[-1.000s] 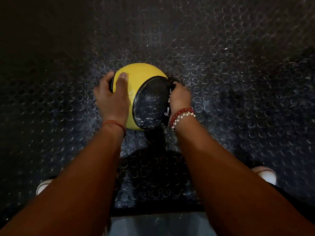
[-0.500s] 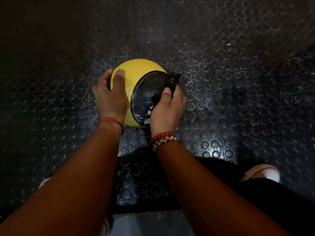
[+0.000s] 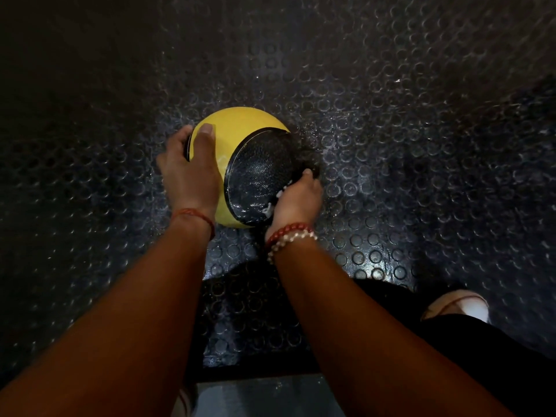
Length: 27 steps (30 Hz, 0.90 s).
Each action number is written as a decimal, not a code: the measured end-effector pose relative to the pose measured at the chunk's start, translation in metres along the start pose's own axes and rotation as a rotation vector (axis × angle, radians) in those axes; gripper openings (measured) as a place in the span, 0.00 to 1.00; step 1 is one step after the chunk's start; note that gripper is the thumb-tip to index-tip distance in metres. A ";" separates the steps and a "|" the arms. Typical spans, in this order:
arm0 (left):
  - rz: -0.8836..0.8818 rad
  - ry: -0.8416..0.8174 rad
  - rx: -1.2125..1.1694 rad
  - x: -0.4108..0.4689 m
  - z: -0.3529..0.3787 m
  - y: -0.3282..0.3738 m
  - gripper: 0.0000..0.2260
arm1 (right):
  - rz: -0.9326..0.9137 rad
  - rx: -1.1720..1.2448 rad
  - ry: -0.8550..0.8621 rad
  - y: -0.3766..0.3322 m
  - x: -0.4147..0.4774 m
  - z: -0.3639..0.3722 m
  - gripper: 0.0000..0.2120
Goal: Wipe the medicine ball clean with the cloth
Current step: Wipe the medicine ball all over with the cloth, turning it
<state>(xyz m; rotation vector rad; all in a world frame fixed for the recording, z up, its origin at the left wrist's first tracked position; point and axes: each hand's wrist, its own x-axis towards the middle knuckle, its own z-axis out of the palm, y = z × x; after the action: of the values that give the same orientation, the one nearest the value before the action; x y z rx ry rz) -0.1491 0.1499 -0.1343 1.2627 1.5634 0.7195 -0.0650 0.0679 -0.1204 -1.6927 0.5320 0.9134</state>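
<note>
1. While the yellow rubber medicine ball (image 3: 237,124) with its round black pebbled panel (image 3: 261,173) sits on the dark coin-studded rubber floor (image 3: 391,145), just above the frame's centre, the left hand (image 3: 189,173) grips it from the 9 o'clock side. The thumb lies over the yellow top and the fingers wrap round the flank.
2. The right hand (image 3: 296,200) is closed round a dark bunched cloth (image 3: 307,158) and presses it to the ball's edge at about 4 o'clock. Some cloth spills out towards 3 o'clock.
3. Glossy patches on the panel look wet. If the left hand's hold slackens, a firm stroke from the right could probably roll the ball away towards 9 o'clock.
4. Bunched this tightly, the cloth meets the ball over only a small patch, so streaks or missed bands seem likely.
5. The underside rests on the floor and is out of reach unless the ball is turned, so it may well stay dirty.
</note>
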 end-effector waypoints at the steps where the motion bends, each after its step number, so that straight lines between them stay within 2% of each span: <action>1: 0.003 -0.003 -0.002 0.000 0.001 0.000 0.32 | -0.050 -0.006 0.003 0.005 -0.010 0.002 0.21; 6: 0.004 -0.009 -0.013 0.001 0.000 0.000 0.32 | -0.420 -0.185 -0.011 0.006 -0.027 0.002 0.21; 8: 0.003 -0.011 -0.016 -0.001 -0.002 0.000 0.34 | -0.499 -0.244 -0.048 -0.002 -0.018 -0.001 0.19; 10: 0.007 -0.010 -0.009 -0.002 -0.002 -0.001 0.34 | -0.453 -0.284 -0.088 -0.013 -0.004 -0.002 0.17; 18: -0.023 0.007 -0.030 -0.003 -0.003 0.000 0.30 | -0.022 -0.285 -0.160 -0.037 0.030 -0.010 0.19; 23: 0.018 0.028 0.004 0.001 0.001 0.000 0.25 | 0.005 -0.131 -0.066 -0.017 0.000 -0.009 0.19; 27: 0.021 0.031 0.008 0.002 0.000 -0.001 0.24 | -0.308 -0.186 -0.072 -0.007 -0.024 -0.004 0.20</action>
<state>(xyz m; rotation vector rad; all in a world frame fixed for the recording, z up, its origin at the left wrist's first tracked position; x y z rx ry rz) -0.1500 0.1514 -0.1360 1.2814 1.5815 0.7504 -0.0729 0.0639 -0.0970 -1.8385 0.1333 0.8134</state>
